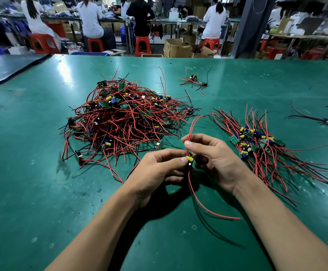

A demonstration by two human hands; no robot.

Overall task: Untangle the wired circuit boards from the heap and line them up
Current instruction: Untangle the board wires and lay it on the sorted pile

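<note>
A tangled heap of small circuit boards with red and black wires lies at the centre left of the green table. To the right lies a row of lined-up boards, their wires fanned out both ways. Between them, above the table, my left hand pinches one small circuit board with a yellow part. My right hand pinches that board's red wires just above it. Those wires loop upward, and other red and black wires hang down toward me.
A small clump of wired boards lies at the far middle of the table. A loose wired board sits at the right edge. Beyond the table's far edge, people sit on red stools among cardboard boxes.
</note>
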